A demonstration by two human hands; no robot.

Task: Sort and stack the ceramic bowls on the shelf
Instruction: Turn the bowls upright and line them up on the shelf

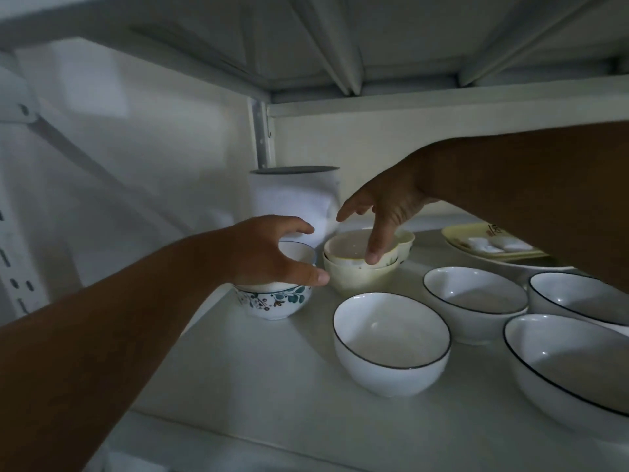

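Red, unreadable writing on yellow plate point(456, 235).

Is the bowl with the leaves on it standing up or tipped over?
Standing up. The leaf-patterned bowl sits on its base, rim upward, under the left hand.

Shelf contents, by count. Four white bowls with dark rims point(391, 342); two cream bowls nested in one stack point(360, 267), with a third cream piece partly hidden behind; one floral-patterned bowl point(272, 301); one white cylindrical container point(292, 199); one yellowish plate point(476, 243). Two hands point(269, 253) in view.
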